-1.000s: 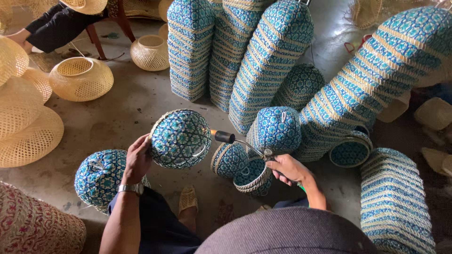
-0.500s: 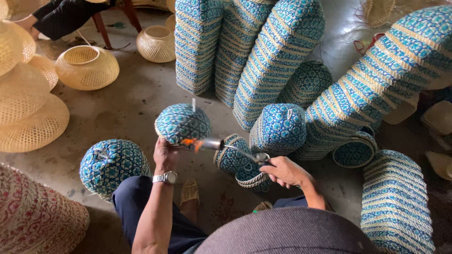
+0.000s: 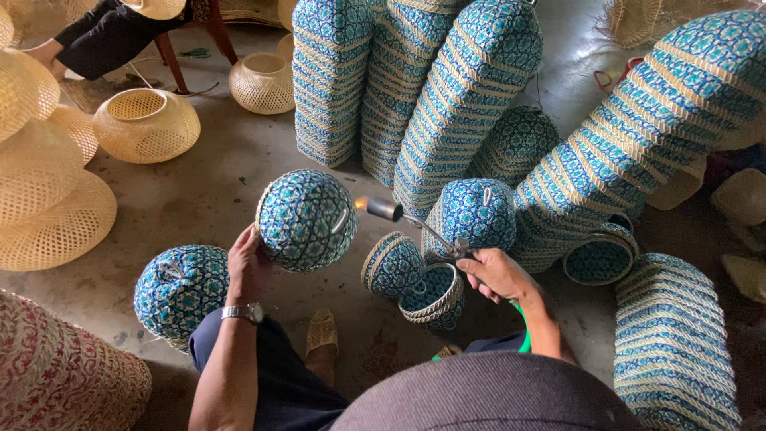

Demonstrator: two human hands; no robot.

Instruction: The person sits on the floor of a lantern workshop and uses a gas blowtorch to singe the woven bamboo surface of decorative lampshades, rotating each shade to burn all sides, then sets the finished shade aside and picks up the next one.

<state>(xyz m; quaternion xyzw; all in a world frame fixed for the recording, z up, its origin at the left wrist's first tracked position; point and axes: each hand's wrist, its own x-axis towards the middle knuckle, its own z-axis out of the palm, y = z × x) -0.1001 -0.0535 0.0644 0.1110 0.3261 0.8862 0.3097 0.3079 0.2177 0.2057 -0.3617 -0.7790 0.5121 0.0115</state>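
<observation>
left hand (image 3: pixel 249 267) gripping round blue woven basket (image 3: pixel 306 219), raised off floor (image 3: pixel 199 195). right hand (image 3: pixel 496 274) closed around lit gas torch (image 3: pixel 415 225), flame just beside basket. probably light, springy, scorchable; best cupped underneath, away from flame.

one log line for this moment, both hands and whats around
left hand: holds blue woven basket | right hand: grips gas torch, flame at basket | around: stacked blue baskets, concrete floor
</observation>
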